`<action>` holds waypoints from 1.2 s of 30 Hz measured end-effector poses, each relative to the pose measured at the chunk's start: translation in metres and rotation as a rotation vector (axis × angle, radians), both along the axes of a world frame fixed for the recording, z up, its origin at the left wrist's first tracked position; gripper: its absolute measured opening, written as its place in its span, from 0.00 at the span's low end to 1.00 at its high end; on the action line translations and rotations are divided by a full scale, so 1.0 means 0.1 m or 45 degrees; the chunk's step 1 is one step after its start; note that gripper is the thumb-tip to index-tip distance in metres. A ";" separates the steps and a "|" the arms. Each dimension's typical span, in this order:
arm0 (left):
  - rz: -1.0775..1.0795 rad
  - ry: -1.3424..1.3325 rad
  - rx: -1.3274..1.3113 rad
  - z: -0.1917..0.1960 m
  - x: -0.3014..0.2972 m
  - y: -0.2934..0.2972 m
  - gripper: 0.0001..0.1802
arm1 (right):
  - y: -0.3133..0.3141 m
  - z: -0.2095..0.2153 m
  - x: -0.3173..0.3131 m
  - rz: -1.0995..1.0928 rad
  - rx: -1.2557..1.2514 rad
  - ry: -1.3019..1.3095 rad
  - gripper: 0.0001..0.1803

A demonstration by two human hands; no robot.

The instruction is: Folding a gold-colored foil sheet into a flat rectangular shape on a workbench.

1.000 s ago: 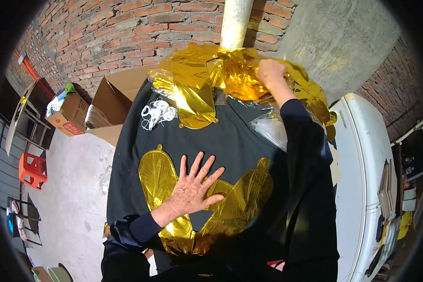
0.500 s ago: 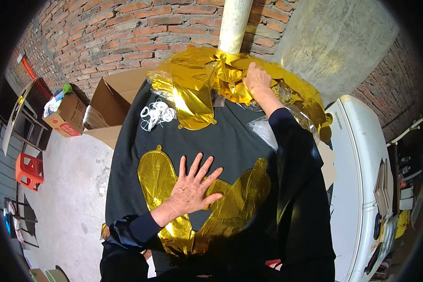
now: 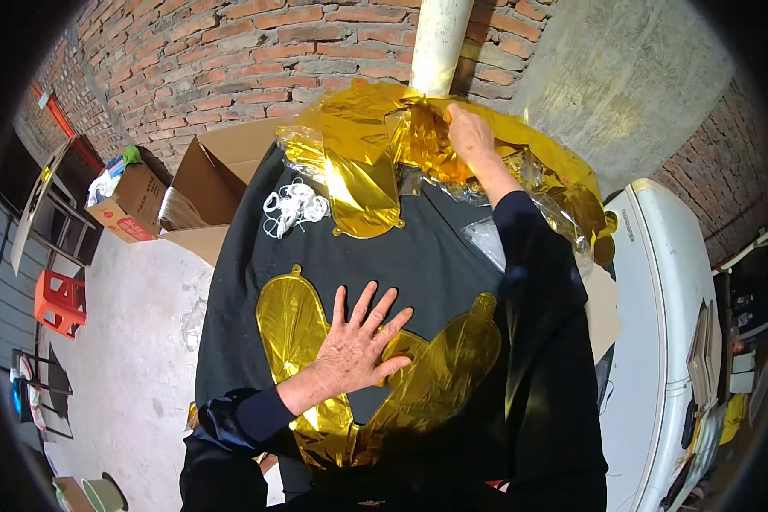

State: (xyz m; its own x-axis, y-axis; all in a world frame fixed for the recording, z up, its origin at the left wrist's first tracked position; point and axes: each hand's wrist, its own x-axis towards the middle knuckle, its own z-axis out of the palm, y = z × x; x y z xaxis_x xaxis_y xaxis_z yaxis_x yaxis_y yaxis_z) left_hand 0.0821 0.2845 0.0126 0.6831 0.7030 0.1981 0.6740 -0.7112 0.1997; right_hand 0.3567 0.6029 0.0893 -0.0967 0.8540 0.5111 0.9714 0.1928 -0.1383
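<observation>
Flat on the near part of the black cloth lies an uninflated gold foil balloon, with two rounded arms, each ending in a small tab. My left hand rests on its middle, fingers spread. At the far end is a heap of gold foil balloons, some in clear plastic. My right hand reaches into it, fingers curled on a gold foil balloon; the fingertips are partly hidden. Left of that hand, another flat foil sheet hangs toward me over the cloth.
A bundle of white string lies left on the cloth, and a clear plastic bag near my right sleeve. Open cardboard box and red stool stand left. A white appliance is close on the right; brick wall and pipe behind.
My right hand stays at the heap, its fingers turned slightly, and the foil beside it has shifted and hangs differently. My left hand remains flat on the near balloon. The whole view has shifted slightly.
</observation>
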 end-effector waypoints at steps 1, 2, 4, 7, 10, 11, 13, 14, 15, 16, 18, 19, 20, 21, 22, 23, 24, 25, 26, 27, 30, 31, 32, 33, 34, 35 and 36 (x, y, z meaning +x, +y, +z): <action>0.004 -0.021 -0.001 0.00 -0.01 0.00 0.41 | 0.01 0.06 0.04 -0.002 0.007 -0.002 0.08; 0.015 -0.076 -0.036 0.03 -0.03 0.02 0.42 | 0.01 0.18 0.06 0.024 0.032 0.101 0.08; 0.041 -0.167 -0.044 0.12 -0.06 0.11 0.45 | -0.05 0.36 0.07 0.035 0.102 0.293 0.07; 0.078 -0.403 0.006 0.57 0.02 0.36 0.49 | -0.22 0.56 0.29 0.126 0.101 0.600 0.08; 0.065 -0.653 0.182 0.85 0.09 0.78 0.54 | -0.58 0.72 0.26 0.245 0.129 0.545 0.12; 0.074 -0.734 0.220 0.90 0.19 0.96 0.55 | -0.76 0.79 0.29 0.299 0.157 0.442 0.12; 0.167 -0.825 0.307 0.97 0.37 1.37 0.60 | -0.97 0.87 0.19 0.331 0.140 0.454 0.13; 0.179 -0.870 0.377 0.98 0.48 1.61 0.60 | -1.06 0.91 0.14 0.371 0.154 0.439 0.13; 0.174 -0.870 0.378 1.00 0.60 1.82 0.60 | -1.17 0.94 0.09 0.408 0.166 0.423 0.13; 0.234 -0.982 0.370 1.02 0.66 2.00 0.53 | -1.31 1.01 -0.04 0.408 0.105 0.429 0.13; 0.277 -1.097 0.351 1.12 0.78 2.21 0.47 | -1.42 1.05 -0.05 0.449 0.091 0.419 0.14; 0.386 -1.034 0.193 1.19 0.80 2.28 0.36 | -1.45 1.07 -0.04 0.498 0.079 0.407 0.14; 0.486 -0.971 0.034 1.25 0.84 2.35 0.25 | -1.45 1.09 0.03 0.502 0.038 0.405 0.16; 0.587 -0.901 -0.123 1.30 0.88 2.39 0.16 | -1.45 1.09 0.07 0.495 0.041 0.406 0.16; 0.540 -0.946 -0.074 1.34 0.93 2.41 0.15 | -1.45 1.08 0.11 0.478 0.253 0.439 0.18; 0.484 -0.990 -0.029 1.39 1.01 2.40 0.14 | -1.43 1.04 0.17 0.451 0.467 0.466 0.19; 0.471 -0.987 -0.030 1.47 1.05 2.41 0.14 | -1.41 1.01 0.27 0.320 0.566 0.469 0.23; 0.400 -1.038 -0.069 1.56 1.09 2.43 0.12 | -1.41 0.97 0.36 0.309 0.573 0.470 0.23; 0.347 -1.083 -0.102 1.61 1.04 2.45 0.13 | -1.46 0.92 0.36 0.262 0.639 0.480 0.26; 0.353 -1.073 -0.095 1.65 1.00 2.50 0.13 | -1.50 0.89 0.35 0.214 0.706 0.490 0.30; -0.053 -1.270 -0.146 1.89 0.87 2.66 0.14 | -1.48 0.78 0.40 0.099 0.683 0.375 0.42; -0.056 -1.262 -0.137 1.91 0.79 2.66 0.14 | -1.45 0.75 0.42 0.069 0.683 0.310 0.46; -0.131 -1.245 -0.197 2.01 0.95 2.48 0.13 | -1.42 0.66 0.71 0.013 0.657 0.261 0.50; -0.162 -1.215 -0.221 2.12 0.89 2.35 0.13 | -1.40 0.66 0.77 0.011 0.664 0.269 0.50; -0.267 -1.228 -0.324 2.17 0.77 2.36 0.13 | -1.39 0.67 0.78 -0.042 0.512 0.239 0.50; -0.227 -1.099 -0.176 2.28 0.69 2.26 0.13 | -1.37 0.68 0.84 -0.104 0.359 0.204 0.50; -0.278 -1.145 -0.190 2.31 0.60 2.28 0.13 | -1.35 0.69 0.92 0.021 0.329 0.258 0.47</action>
State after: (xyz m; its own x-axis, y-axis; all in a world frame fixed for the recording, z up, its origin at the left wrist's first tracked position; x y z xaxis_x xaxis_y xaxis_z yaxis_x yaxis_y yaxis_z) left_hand 0.1419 0.5120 0.2437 0.4368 0.6383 0.6339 0.0766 -0.7285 0.6807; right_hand 0.4484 0.4683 0.1587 0.0164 0.6927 0.7210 0.9254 0.2625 -0.2733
